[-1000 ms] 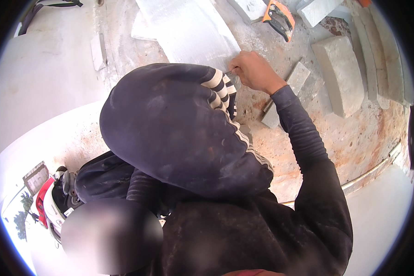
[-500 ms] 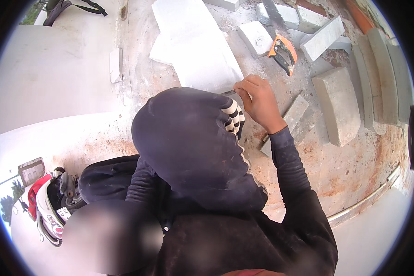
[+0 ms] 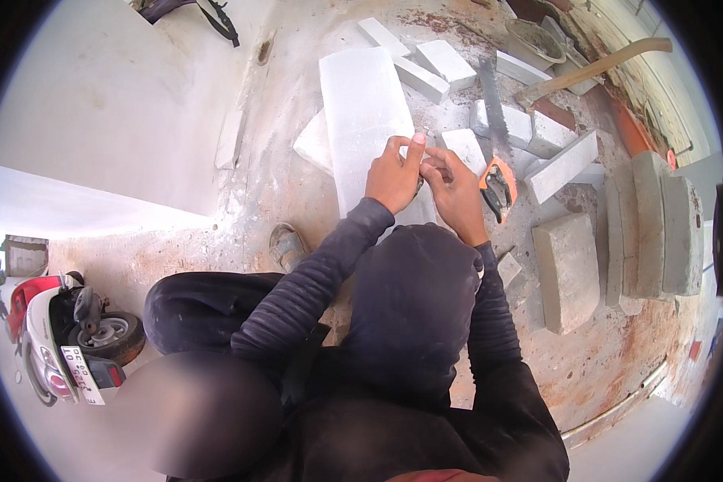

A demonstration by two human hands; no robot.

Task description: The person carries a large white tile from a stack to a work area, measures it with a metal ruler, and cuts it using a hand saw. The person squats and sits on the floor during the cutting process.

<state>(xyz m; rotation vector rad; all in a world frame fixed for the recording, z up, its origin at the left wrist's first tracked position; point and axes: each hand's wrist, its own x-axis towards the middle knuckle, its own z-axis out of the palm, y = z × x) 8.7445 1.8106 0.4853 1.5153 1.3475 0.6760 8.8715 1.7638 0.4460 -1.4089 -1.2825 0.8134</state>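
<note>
My left hand (image 3: 392,178) and my right hand (image 3: 455,193) meet above the near right edge of a long white block (image 3: 363,88). The fingers of both are closed and nearly touch. A small dark thing shows partly between them, too hidden to name. My left thumb points up and away from me. Just right of my right hand lies a handsaw (image 3: 498,145) with an orange and black handle, its blade pointing away. The dark cloth of my knee (image 3: 414,297) covers the near end of the block.
Several cut white blocks (image 3: 446,63) lie beyond and to the right. A wooden-handled tool (image 3: 602,72) leans near a bucket (image 3: 536,42). Thick grey slabs (image 3: 647,229) stand at right, beside a large block (image 3: 566,273). A motorbike (image 3: 64,341) is parked at left.
My left hand has come into sight and joined my right at the block. The view has shifted, showing more of the far ground, the wooden-handled tool and a sandalled foot.
</note>
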